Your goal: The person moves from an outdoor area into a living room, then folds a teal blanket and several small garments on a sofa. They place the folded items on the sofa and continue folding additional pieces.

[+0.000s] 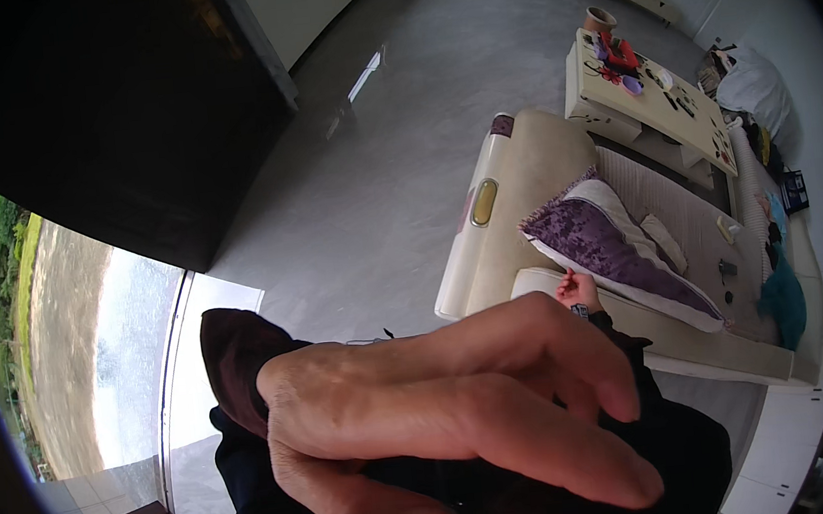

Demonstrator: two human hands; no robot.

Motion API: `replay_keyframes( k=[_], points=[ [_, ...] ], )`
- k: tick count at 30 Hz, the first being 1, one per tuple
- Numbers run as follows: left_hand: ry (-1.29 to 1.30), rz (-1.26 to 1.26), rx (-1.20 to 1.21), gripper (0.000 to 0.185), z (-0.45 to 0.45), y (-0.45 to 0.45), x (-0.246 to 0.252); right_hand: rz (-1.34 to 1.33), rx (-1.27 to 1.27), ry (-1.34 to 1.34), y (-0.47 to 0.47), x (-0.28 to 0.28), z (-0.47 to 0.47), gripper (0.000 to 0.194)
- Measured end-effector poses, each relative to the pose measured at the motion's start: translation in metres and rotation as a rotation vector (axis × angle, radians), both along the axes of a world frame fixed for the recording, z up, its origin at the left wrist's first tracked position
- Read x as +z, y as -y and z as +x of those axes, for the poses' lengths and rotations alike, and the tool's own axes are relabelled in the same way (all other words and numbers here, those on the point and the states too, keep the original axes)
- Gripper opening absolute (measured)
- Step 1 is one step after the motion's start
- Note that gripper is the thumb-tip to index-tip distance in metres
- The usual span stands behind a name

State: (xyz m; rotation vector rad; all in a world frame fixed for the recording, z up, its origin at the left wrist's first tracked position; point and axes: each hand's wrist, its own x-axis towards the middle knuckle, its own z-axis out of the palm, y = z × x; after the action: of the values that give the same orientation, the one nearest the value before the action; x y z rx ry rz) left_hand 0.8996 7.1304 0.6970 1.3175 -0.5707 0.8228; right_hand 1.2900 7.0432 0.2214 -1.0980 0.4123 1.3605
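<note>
My left hand (426, 404) is very near the camera and reaches across from the left, back upward. Its fingers are bent and apart, and I see nothing in its grasp. A dark maroon sleeve (240, 363) covers that wrist. Farther off and much smaller is my right hand (576, 288), with a watch (579, 311) on its wrist. Its fingers are curled, and whether they hold anything is too small to tell. In the picture it lies beside a purple and white cushion (595, 239) on the cream sofa (549, 147); contact is unclear.
A low cream table (672, 105) beyond the sofa carries a red basket (617, 53), a purple bowl (631, 86) and small items. A brown pot (598, 19) stands behind it. At left, a dark door (109, 122) is beside a threshold (173, 369) opening onto bright ground outside. Grey floor (374, 179) runs between.
</note>
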Motion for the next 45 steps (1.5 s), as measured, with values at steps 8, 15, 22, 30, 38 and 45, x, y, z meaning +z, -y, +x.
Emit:
replay_keyframes(
  k=[8,15,22,30,38,45],
  points=[
    [0.443,0.097,-0.425,0.049,0.040,-0.159,-0.022,0.020,-0.246,-0.087,-0.037,-0.034,-0.034,0.016],
    [0.336,-0.052,-0.892,0.051,0.081,-0.299,-0.012,0.077,-0.467,-0.080,-0.176,0.002,-0.042,0.018],
    [0.280,0.146,-1.031,0.048,0.145,-0.439,0.001,0.205,-0.465,-0.095,-0.322,0.043,-0.016,0.019],
    [0.201,0.086,-1.214,0.044,0.241,-0.618,-0.019,0.229,-0.718,-0.020,-0.444,0.046,0.047,0.019],
    [0.169,0.030,-1.455,0.040,0.385,-0.764,-0.014,0.195,-1.006,0.007,-0.548,0.079,0.102,0.021],
    [0.124,-0.013,-1.612,0.038,0.530,-0.849,-0.025,0.149,-1.292,-0.026,-0.581,0.056,0.183,0.018]
  ],
)
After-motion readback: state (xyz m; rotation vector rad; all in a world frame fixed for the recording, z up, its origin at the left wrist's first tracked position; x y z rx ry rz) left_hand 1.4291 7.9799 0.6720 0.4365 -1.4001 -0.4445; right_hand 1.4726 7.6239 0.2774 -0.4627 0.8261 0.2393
